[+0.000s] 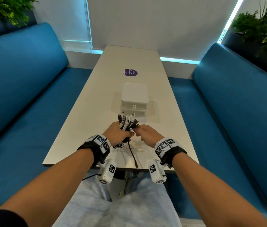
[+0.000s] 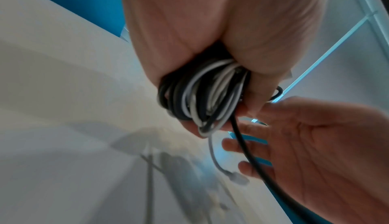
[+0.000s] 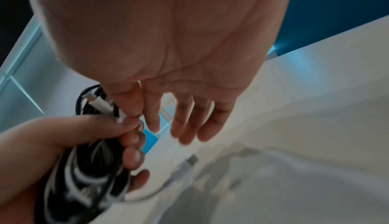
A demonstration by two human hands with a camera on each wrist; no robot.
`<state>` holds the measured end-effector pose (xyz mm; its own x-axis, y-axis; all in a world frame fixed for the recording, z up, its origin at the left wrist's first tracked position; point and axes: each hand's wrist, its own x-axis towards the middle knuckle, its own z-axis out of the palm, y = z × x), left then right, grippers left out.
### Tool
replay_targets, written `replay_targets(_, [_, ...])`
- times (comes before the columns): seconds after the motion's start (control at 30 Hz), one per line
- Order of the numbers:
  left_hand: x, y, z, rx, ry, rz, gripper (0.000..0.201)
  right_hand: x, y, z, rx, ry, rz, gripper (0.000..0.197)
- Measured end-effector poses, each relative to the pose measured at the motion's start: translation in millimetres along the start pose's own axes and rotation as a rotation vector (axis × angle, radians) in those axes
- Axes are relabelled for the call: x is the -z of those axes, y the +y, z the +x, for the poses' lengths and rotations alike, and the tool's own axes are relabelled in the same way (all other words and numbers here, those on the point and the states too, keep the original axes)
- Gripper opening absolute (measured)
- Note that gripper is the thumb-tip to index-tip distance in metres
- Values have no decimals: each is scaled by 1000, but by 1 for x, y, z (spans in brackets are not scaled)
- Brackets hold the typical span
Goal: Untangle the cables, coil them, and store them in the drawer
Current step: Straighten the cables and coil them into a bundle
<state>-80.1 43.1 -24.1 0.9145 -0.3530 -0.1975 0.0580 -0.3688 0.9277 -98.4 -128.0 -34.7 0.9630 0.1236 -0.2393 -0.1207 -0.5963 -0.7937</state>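
Observation:
My left hand [image 1: 118, 135] grips a coiled bundle of black and white cables [image 1: 127, 126] just above the near part of the white table [image 1: 96, 95]. In the left wrist view the coils [image 2: 202, 94] bulge out below my left hand's [image 2: 210, 28] curled fingers. A loose black end [image 2: 248, 152] and a white plug [image 2: 238, 177] hang from them. My right hand [image 1: 145, 134] is beside the bundle, fingers straight, thumb and index tips [image 3: 136, 116] touching it. A small white drawer unit [image 1: 134, 99] stands behind, both drawers closed.
A purple round sticker [image 1: 130, 72] lies on the table beyond the drawer unit. Blue benches [image 1: 23, 95] [image 1: 236, 104] run along both sides. Plants [image 1: 263, 30] stand at the back corners. The black cable end [image 1: 132, 154] trails to the table's near edge.

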Motion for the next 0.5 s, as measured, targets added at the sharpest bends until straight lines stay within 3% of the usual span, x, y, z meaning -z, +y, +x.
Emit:
replay_targets(0.17, [-1, 9, 6, -25, 164, -50, 12, -15, 6, -6, -79, -200, 16, 47])
replay_targets(0.37, [0, 9, 3, -55, 147, 15, 8, -22, 3, -13, -121, -215, 184, 49])
replay_targets(0.43, [0, 5, 5, -56, 174, 17, 10, -25, -2, -13, -133, -222, 123, 55])
replay_targets(0.5, [-1, 3, 7, -58, 182, 13, 9, -28, 0, -9, -95, -180, -109, 50])
